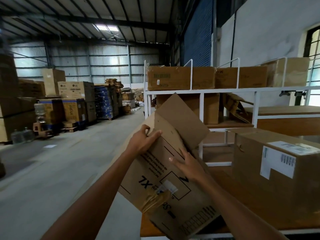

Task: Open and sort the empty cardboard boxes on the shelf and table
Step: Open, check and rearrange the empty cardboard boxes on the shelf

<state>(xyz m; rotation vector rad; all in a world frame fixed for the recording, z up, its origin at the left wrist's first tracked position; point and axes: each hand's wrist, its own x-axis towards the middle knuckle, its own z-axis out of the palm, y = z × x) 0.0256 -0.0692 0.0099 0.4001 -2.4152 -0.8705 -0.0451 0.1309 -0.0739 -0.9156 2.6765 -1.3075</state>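
I hold a brown cardboard box (161, 177) printed "XL", tilted over the near left corner of the wooden table (242, 205). Its top flaps (183, 118) stand open and point up toward the shelf. My left hand (143, 139) grips the box's upper left edge by a flap. My right hand (187, 163) presses flat, fingers spread, on the box's printed face. A torn strip of brown tape hangs from the box's lower part. A second box (277, 163), with a white label, stands on the table to the right, its top flap slightly lifted.
A white metal shelf (200, 91) stands behind the table, with several cardboard boxes (180, 78) on its top level and more boxes and flattened cardboard below. Stacked cartons on pallets (74, 101) and water bottles (20, 135) line the left side of the concrete floor.
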